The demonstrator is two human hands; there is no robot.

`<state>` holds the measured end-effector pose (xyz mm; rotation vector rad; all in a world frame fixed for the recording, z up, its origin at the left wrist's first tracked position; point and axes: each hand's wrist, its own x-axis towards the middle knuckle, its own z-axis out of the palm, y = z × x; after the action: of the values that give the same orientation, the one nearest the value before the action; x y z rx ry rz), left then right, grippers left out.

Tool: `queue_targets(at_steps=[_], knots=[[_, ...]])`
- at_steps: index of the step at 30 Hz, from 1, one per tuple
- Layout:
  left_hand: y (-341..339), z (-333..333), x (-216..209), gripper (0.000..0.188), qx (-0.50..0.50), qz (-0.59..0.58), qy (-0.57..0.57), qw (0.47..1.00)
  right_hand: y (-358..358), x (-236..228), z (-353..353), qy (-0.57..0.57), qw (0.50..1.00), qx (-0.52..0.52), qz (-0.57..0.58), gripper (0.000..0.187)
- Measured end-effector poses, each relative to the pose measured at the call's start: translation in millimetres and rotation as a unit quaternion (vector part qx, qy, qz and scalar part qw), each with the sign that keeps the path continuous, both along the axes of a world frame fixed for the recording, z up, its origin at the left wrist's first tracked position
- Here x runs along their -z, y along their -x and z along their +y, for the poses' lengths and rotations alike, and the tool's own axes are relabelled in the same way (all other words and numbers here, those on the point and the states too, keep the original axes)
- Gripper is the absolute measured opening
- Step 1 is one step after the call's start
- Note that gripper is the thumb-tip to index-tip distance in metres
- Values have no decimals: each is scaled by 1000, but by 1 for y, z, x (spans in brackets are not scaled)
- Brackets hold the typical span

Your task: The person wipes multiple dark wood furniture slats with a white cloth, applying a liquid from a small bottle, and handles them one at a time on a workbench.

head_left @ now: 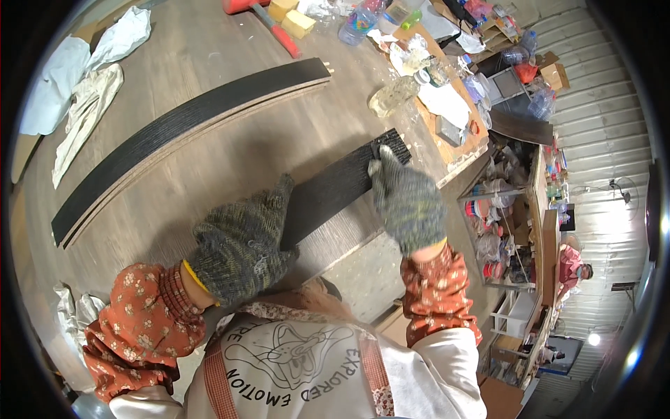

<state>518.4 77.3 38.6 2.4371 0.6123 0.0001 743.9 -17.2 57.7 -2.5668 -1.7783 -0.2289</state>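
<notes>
A dark, gently curved wooden strip [335,185] with a black grained face lies slantwise in front of me, close to the table's near edge. My left hand [244,241], in a grey-green knitted glove, rests over its left part with fingers spread, hiding that end. At the strip's right end is my right hand [408,199], gloved alike, its fingers bent together against the black face; whatever may be under them is hidden. Farther back lies a longer curved piece [188,115], black on top with a brown layered edge and small pegs at its right end.
A red-handled mallet [276,31] and yellow sponge blocks [296,24] lie at the back. White cloths [87,112] are at the left. Plastic bottles [394,94] and a cluttered board [443,115] stand right. A person [574,269] is in the distance.
</notes>
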Motion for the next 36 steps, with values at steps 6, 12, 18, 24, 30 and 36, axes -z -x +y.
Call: queue_targets(at_steps=[6, 12, 18, 24, 30, 36], knots=[[1, -1, 1, 85, -11, -8, -54, 998, 0, 3, 1, -9, 1000, -18, -14, 35], [-2, 2, -3, 84, 19, 47, -2, 999, -26, 4, 8, -13, 998, 48, 24, 32], [11, -3, -9, 85, -11, 16, -17, 1000, -18, 1, 16, 15, 1000, 12, 5, 31], [0, 1, -1, 85, 14, 21, -30, 999, 5, -1, 2, 19, 1000, 22, -5, 31], [-2, 1, -1, 84, -7, 20, -24, 999, -15, 16, -16, -14, 998, 3, -54, 36], [-1, 2, -1, 83, 1, 22, 1, 1000, -35, 6, -11, 13, 999, 12, -29, 37]])
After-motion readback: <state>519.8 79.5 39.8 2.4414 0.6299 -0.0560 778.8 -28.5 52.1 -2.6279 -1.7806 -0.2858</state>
